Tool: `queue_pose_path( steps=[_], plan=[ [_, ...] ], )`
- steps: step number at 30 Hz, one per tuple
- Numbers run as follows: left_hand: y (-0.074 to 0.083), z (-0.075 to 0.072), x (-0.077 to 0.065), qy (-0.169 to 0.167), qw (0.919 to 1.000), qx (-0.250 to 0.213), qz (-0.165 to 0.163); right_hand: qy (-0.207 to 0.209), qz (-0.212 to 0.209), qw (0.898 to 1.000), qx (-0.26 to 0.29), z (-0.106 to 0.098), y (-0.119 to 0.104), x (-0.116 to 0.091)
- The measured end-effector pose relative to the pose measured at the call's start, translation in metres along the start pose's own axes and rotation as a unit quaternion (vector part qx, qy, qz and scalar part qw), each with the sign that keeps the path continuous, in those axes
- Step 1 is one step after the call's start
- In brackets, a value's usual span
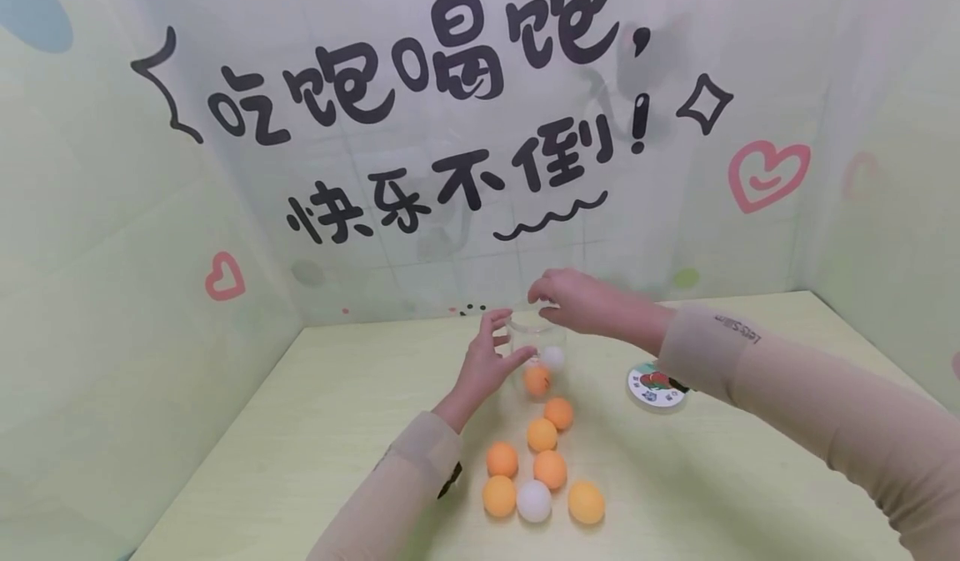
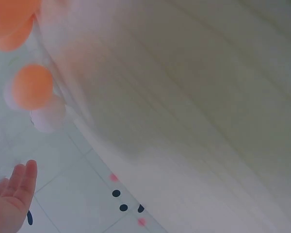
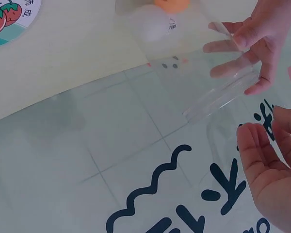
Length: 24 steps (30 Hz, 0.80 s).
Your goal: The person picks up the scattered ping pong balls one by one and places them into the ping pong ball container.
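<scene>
A clear jar (image 1: pixel 537 340) stands at the back of the table with an orange ping-pong ball (image 1: pixel 537 380) and a white ball (image 1: pixel 552 358) showing inside. My left hand (image 1: pixel 489 363) holds the jar from its left side, fingers spread along the wall and thumb across the front. The right wrist view shows this left hand (image 3: pixel 247 53) around the jar near its rim. Over the mouth of the jar is my right hand (image 1: pixel 581 298), its fingers loosely bent with a gap between thumb and fingertips. In the right wrist view that right hand (image 3: pixel 274 167) shows nothing between its fingers.
On the table in front of the jar lie several orange ping-pong balls (image 1: pixel 550 469) and one white ball (image 1: pixel 534 502). A round lid (image 1: pixel 654 386) with a printed strawberry-like picture lies to the right, partly under my forearm. Behind stands a translucent wall (image 1: pixel 450 269) with black lettering.
</scene>
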<state>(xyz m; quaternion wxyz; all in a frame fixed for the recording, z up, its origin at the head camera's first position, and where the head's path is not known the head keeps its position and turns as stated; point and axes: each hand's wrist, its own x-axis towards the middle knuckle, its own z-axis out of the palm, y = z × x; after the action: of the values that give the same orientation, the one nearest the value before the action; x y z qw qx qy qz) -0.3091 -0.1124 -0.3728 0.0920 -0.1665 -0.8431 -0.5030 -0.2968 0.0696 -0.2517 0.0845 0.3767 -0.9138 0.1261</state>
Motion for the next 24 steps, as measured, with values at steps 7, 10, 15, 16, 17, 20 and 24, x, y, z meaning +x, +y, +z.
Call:
queue_pose_path(
  steps=[7, 10, 15, 16, 17, 20, 24],
  plan=[
    [0.001, 0.000, 0.000, -0.002, 0.9999, 0.008, -0.006, -0.026, -0.009, 0.999, 0.020, 0.027, 0.003, -0.019],
    [0.002, 0.000, 0.000, -0.002, 1.0000, 0.006, -0.004, -0.047, -0.011, 0.998, 0.044, 0.041, 0.004, -0.027],
    [0.002, 0.001, -0.001, 0.002, 0.9999, 0.011, -0.005, -0.061, -0.033, 0.996, 0.059, 0.067, 0.009, -0.039],
    [0.001, 0.001, -0.001, 0.002, 0.9999, 0.011, -0.005, -0.063, -0.037, 0.995, 0.061, 0.073, 0.010, -0.041],
    [0.001, 0.001, 0.000, 0.002, 0.9999, 0.012, -0.004, -0.065, -0.039, 0.995, 0.062, 0.079, 0.011, -0.044],
    [0.001, 0.001, 0.000, 0.002, 0.9999, 0.009, -0.005, -0.068, -0.041, 0.995, 0.060, 0.093, 0.013, -0.049],
    [0.002, 0.001, -0.001, 0.002, 0.9999, 0.010, -0.012, -0.063, -0.042, 0.996, 0.056, 0.106, 0.012, -0.053]
  ],
)
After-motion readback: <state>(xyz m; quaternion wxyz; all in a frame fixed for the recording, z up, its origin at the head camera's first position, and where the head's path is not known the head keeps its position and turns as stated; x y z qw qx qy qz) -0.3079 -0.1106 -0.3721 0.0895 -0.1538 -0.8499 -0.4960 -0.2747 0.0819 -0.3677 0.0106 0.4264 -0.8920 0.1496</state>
